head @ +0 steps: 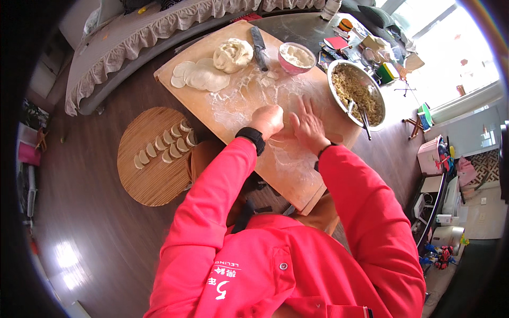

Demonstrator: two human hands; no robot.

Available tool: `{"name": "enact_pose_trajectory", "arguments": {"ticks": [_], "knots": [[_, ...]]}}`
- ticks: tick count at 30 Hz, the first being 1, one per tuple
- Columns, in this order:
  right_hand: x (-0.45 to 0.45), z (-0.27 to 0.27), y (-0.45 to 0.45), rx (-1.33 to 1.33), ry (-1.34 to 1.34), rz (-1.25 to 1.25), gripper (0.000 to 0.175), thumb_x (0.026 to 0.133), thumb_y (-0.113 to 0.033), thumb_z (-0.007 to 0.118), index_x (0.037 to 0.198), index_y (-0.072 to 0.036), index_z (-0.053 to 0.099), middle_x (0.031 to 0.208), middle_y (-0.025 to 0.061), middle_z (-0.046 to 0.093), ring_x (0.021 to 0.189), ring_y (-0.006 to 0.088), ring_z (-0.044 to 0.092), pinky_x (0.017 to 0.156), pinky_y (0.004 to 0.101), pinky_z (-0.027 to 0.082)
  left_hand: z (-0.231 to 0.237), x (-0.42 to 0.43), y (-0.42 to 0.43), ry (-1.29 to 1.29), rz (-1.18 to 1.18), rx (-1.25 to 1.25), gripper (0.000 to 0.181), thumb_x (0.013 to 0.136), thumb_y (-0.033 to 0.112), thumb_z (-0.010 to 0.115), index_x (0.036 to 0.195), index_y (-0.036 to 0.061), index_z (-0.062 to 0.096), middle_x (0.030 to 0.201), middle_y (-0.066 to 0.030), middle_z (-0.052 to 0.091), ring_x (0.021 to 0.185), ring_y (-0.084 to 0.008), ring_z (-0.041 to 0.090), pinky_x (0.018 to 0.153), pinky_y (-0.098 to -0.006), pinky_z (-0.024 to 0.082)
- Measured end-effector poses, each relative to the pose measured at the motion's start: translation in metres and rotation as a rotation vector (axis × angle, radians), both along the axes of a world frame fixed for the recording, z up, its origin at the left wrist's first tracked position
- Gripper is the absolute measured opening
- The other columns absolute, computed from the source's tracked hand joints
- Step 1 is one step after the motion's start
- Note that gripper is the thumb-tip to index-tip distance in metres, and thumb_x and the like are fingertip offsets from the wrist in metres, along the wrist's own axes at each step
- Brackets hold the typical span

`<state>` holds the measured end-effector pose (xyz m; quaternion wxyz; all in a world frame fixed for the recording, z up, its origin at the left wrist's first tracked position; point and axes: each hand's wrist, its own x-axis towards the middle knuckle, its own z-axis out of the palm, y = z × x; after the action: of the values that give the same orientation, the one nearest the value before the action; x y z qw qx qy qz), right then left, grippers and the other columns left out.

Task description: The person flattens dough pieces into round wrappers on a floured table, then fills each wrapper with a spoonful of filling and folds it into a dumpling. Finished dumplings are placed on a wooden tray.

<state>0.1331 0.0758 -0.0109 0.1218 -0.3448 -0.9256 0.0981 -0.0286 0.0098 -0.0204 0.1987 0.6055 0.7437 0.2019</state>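
My left hand (269,119) is curled into a loose fist over the floured wooden board (274,167); whether anything is inside it is hidden. My right hand (309,126) lies palm down beside it, fingers stretched and apart. A brown rounded end, perhaps of a rolling pin (337,138), shows by the right wrist. Small dough pieces (269,79) lie beyond the hands. Farther back are a large lump of dough (233,55), overlapping round wrappers (206,76), a dark-bladed knife (259,47) and a pink bowl (293,68) of flour.
At the board's right edge stands a metal bowl (383,101) of chopped filling with utensils in it. To the left, a round slatted wooden tray (147,185) carries two rows of dumplings (167,136). Behind are a cluttered dark table (296,28) and a frilled sofa cover (131,43).
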Motion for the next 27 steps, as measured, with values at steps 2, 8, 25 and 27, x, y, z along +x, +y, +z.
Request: {"name": "enact_pose_trajectory", "arguments": {"ticks": [2,8,25,27], "knots": [[-0.001,-0.005,0.003,-0.027,0.015,-0.055,0.069,0.095,-0.046,0.043,0.146,-0.002,0.028,0.151,0.0239,0.030,0.140,0.0447,0.025,0.108,0.0539,0.031,-0.006,0.004,0.006,0.068,0.039,0.069,0.018,0.075,0.021,0.068,0.082,0.0045,0.070,0.076,-0.0191,0.067,0.076,-0.0363,0.066,0.071,-0.0419,0.052],[0.056,-0.005,-0.044,0.035,-0.224,0.146,0.077,0.092,-0.057,0.043,0.148,-0.007,0.028,0.151,0.0191,0.032,0.142,0.0381,0.024,0.105,0.0648,0.027,-0.005,-0.017,-0.005,-0.523,0.025,-0.148,0.016,0.075,0.014,0.066,0.087,0.0032,0.069,0.084,-0.0163,0.069,0.075,-0.0278,0.067,0.066,-0.0384,0.052],[0.027,-0.001,-0.006,-0.030,-0.122,0.208,0.065,0.095,-0.043,0.042,0.147,-0.006,0.030,0.154,0.0185,0.025,0.142,0.0407,0.022,0.113,0.0566,0.018,-0.013,-0.024,-0.001,-0.310,-0.203,0.043,0.019,0.073,0.016,0.065,0.082,-0.0006,0.067,0.068,-0.0168,0.063,0.065,-0.0234,0.063,0.061,-0.0337,0.050],[0.004,-0.007,0.016,-0.125,0.044,0.147,0.064,0.095,-0.041,0.040,0.147,-0.006,0.028,0.153,0.0214,0.026,0.141,0.0426,0.022,0.111,0.0572,0.022,-0.009,-0.014,0.005,-0.075,-0.118,0.061,0.021,0.072,0.018,0.065,0.084,0.0006,0.069,0.077,-0.0212,0.066,0.077,-0.0304,0.067,0.067,-0.0388,0.051]]}}
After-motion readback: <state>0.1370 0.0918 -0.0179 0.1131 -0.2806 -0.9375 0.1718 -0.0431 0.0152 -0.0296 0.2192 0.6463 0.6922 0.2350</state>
